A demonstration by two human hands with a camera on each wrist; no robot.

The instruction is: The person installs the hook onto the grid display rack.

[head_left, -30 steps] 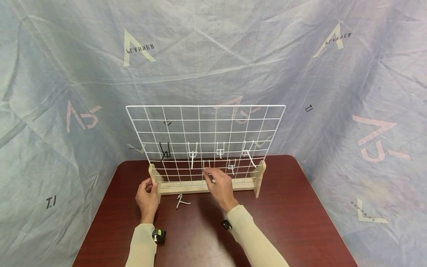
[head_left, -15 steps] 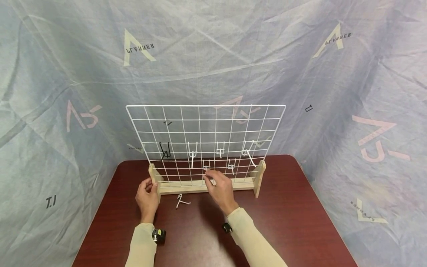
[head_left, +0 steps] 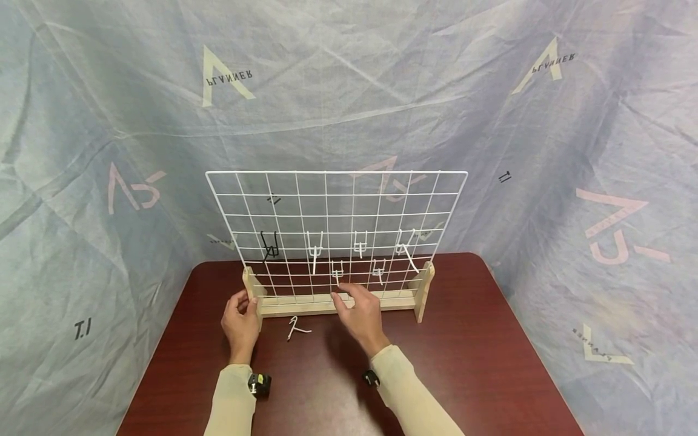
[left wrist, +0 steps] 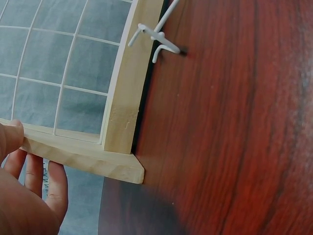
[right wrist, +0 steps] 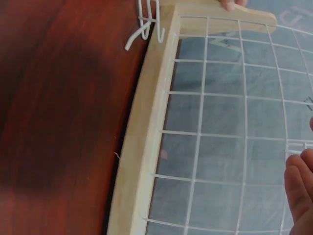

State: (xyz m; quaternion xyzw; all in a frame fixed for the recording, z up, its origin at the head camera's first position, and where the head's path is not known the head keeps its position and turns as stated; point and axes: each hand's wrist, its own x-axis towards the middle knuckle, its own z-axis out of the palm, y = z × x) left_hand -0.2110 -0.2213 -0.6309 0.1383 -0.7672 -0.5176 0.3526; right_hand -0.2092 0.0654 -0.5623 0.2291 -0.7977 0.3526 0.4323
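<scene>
A white wire grid panel (head_left: 325, 195) stands upright in a wooden base (head_left: 300, 309). My left hand (head_left: 242, 324) grips the left wooden side piece (left wrist: 83, 159), its thumb on one face and its fingers behind. Just below a small white hook (head_left: 337, 272) hung low on the grid, my right hand (head_left: 361, 313) holds nothing; thumb and index finger are apart. Whether a fingertip touches the hook's tip, I cannot tell. Another white hook (head_left: 378, 271) hangs to its right. One loose white hook (head_left: 294, 329) lies on the table before the base.
Higher on the grid hang a black hook (head_left: 269, 245) and white hooks, one left of centre (head_left: 314, 251), one short (head_left: 360, 247) and one slanted at right (head_left: 406, 249). The reddish-brown table (head_left: 469, 363) is surrounded by grey printed cloth (head_left: 338, 91).
The right hand's fingers have come off the small white hook and moved slightly down, baring the hook on the grid. The left hand keeps its grip on the side piece.
</scene>
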